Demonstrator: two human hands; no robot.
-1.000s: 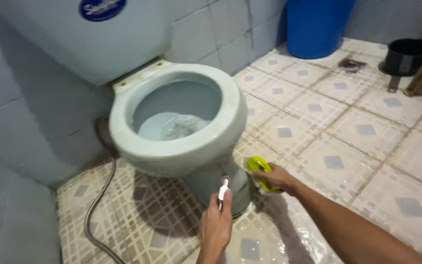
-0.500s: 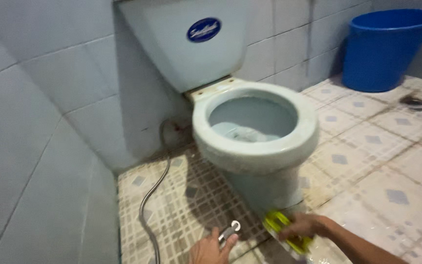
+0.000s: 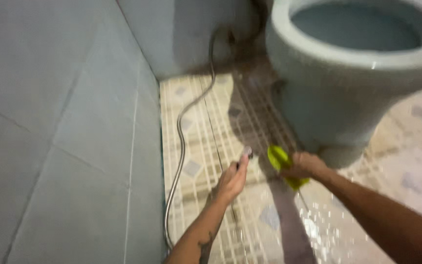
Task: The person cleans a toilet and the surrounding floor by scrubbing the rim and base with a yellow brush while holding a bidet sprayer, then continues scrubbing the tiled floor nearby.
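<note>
A: We begin with the wall (image 3: 59, 132): grey tiles filling the left side. The floor (image 3: 196, 122) is patterned tile, wet and shiny near the bottom right.

B: Next, the toilet (image 3: 338, 98). We see its bowl at upper right, with the pedestal meeting the floor just beside our right hand.

A: A metal hose (image 3: 181, 146) runs from the wall behind the toilet, down along the floor's left edge, out of view at the bottom.

B: Our left hand (image 3: 230, 182) is closed around the sprayer (image 3: 246, 152), a small metal head pointing toward the pedestal base. We judge it light and rigid, slippery when wet; grip falls best on its handle, as here, and the stiff hose will tug against it.

A: Our right hand (image 3: 305, 165) is clamped on the brush (image 3: 280, 161), a yellow-green item held low beside the pedestal. The picture is blurred, so we cannot tell whether it touches the floor.

B: We judge the brush light, with a hard plastic back; hold it across the top.
</note>
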